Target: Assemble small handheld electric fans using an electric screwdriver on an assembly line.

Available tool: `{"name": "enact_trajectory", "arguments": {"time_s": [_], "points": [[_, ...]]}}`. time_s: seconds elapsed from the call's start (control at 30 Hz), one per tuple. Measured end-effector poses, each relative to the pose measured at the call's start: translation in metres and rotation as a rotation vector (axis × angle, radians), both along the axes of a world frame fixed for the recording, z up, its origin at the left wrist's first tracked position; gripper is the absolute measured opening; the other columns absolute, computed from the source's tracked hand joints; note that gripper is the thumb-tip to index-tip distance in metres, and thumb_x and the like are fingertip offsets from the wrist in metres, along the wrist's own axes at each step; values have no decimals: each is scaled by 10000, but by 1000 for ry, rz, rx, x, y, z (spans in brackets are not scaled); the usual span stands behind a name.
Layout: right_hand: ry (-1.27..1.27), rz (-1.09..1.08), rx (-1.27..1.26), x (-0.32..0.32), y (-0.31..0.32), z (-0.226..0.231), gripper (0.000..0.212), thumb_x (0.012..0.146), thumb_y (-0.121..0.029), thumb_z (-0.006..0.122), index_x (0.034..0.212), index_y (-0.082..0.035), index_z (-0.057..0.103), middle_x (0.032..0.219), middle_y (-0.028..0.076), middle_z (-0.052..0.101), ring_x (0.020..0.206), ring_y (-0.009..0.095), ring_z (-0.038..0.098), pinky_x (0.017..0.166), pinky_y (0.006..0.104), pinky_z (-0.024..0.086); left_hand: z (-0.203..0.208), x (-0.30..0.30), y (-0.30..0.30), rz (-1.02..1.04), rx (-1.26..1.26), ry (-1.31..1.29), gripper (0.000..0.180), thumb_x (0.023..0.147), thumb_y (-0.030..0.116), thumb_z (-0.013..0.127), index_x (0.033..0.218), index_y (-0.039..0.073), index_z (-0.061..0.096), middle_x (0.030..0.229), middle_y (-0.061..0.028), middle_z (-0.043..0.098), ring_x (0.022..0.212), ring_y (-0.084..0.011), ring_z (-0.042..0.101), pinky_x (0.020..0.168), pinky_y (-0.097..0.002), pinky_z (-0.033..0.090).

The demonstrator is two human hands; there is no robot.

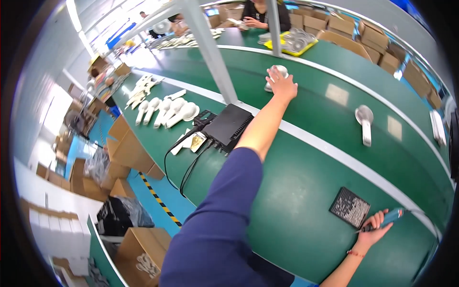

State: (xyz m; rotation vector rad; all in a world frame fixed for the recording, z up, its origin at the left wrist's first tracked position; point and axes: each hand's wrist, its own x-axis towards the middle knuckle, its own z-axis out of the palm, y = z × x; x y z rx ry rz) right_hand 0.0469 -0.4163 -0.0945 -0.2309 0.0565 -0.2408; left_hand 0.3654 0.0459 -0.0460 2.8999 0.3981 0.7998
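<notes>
My left hand point(283, 87) reaches far across the green bench, fingers spread at a white handheld device point(281, 71) with a round head; the hand partly hides it, and I see no closed grip. My right hand point(375, 226) is closed around a teal electric screwdriver point(393, 216), its dark tip pointing left. Beside that tip lies a black tray point(338, 200) filled with small metal pieces, probably screws. Another white device with a round grey head point(364, 116) rests farther back on the right, handle toward me.
A black box point(229, 125) with cables stands left of my arm, under a metal post point(205, 48). Several white round-headed parts point(179, 112) lie to its left. A yellow tray point(300, 50) and a person point(260, 16) are across the bench. Cardboard boxes point(138, 253) stand at lower left.
</notes>
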Motion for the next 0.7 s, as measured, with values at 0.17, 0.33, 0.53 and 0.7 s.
{"name": "enact_trajectory", "arguments": {"time_s": [0.17, 0.33, 0.53, 0.7], "points": [[182, -16, 5, 10, 45, 19, 407, 1021, -394, 412, 1136, -8, 471, 720, 9, 359, 533, 74, 359, 429, 193, 343, -9, 28, 114, 17, -234, 460, 393, 828, 339, 602, 1129, 101, 683, 1301, -184, 565, 1222, -389, 511, 985, -528, 414], [68, -73, -40, 3, 13, 9, 407, 1022, -384, 415, 1126, 3, 482, 734, 13, 373, 538, 78, 357, 453, 195, 346, -23, 48, 22, -450, 37, 572, 265, 768, 158, 621, 1001, 80, 722, 1086, -190, 672, 1031, -389, 631, 907, -432, 502], [58, 21, 27, 18, 39, 15, 418, 996, -422, 447, 1087, -18, 505, 684, -2, 372, 519, 74, 342, 442, 198, 348, -13, 31, 80, -400, 600, 442, 341, 863, 274, 607, 1203, 289, 626, 1402, -32, 500, 1348, -265, 422, 1024, -508, 408], [55, -5, 59, 12, 25, 10, 492, 999, -481, 410, 1124, -14, 503, 721, 13, 373, 526, 84, 356, 454, 219, 345, 1, -10, 27, -845, 476, 138, 395, 808, 11, 569, 1174, 158, 585, 1200, -57, 579, 1218, -261, 515, 1090, -509, 322]]}}
